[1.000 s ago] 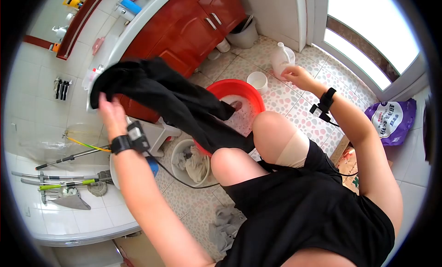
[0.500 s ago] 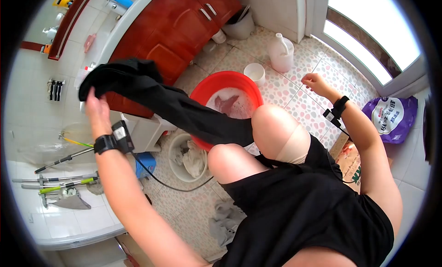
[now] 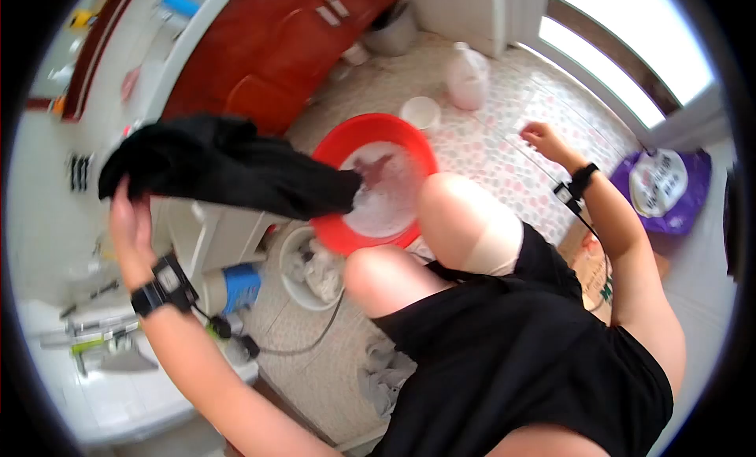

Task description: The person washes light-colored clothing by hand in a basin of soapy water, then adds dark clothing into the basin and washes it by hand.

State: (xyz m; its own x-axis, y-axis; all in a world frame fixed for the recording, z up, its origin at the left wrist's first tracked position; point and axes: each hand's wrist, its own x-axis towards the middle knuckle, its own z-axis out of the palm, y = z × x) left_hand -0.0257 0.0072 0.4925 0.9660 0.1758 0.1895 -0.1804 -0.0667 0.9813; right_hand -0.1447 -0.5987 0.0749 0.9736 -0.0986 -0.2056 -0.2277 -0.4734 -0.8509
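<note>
A long black garment (image 3: 228, 169) stretches from the left over the red basin (image 3: 421, 213), its near end hanging across the rim. My left hand (image 3: 132, 221) is closed on its far left end and holds it up. Soapy water (image 3: 378, 209) fills the basin, with a dark reddish cloth (image 3: 376, 171) in it. Over the floor to the right of the basin, my right hand (image 3: 545, 142) is held in the air with its fingers curled in, and nothing shows in it. My bare knees are close to the basin's near side.
A white bucket (image 3: 287, 272) with pale cloths stands left of my knees. Beyond the basin are a small white tub (image 3: 421, 113) and a white jug (image 3: 468, 79). A purple bag (image 3: 685, 201) lies at right; a grey cloth (image 3: 386, 378) is on the floor.
My left hand has moved left and down, pulling the black garment with it. Its near end has slid off my knees to over the basin. My right hand has hardly moved.
</note>
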